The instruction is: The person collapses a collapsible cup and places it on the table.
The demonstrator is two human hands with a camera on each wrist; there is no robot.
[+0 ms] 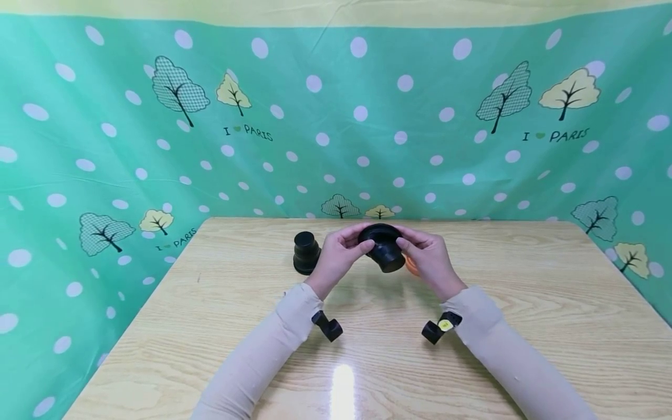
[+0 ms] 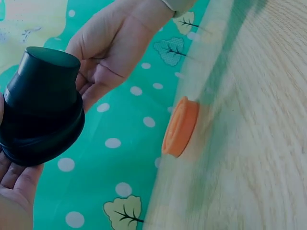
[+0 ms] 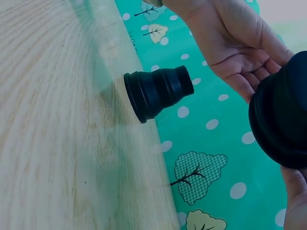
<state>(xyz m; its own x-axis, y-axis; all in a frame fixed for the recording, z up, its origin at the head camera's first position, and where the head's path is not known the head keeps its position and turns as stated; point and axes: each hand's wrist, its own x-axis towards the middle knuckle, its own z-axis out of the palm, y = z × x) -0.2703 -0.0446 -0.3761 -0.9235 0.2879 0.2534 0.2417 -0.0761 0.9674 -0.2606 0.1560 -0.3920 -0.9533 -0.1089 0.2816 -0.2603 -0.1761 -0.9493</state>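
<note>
Both hands hold a black collapsible cup (image 1: 387, 256) up off the table, partly folded, with its wide rim away from me and its narrow end tilted down towards me. My left hand (image 1: 338, 256) grips the rim's left side, thumb on the near side; the right hand (image 1: 430, 259) pinches the right side likewise. In the left wrist view the cup (image 2: 43, 91) shows a smooth tapered end above a thick folded rim. A second black stepped cup (image 1: 305, 252) stands wide end down on the table, left of my left hand. Its full stepped side (image 3: 160, 91) shows in the right wrist view.
An orange flat round piece (image 2: 181, 127) lies on the wooden table (image 1: 210, 344); in the head view my right hand mostly hides it. A green dotted cloth (image 1: 362, 140) hangs behind the table's far edge. Small black cameras (image 1: 328, 326) are strapped at both wrists.
</note>
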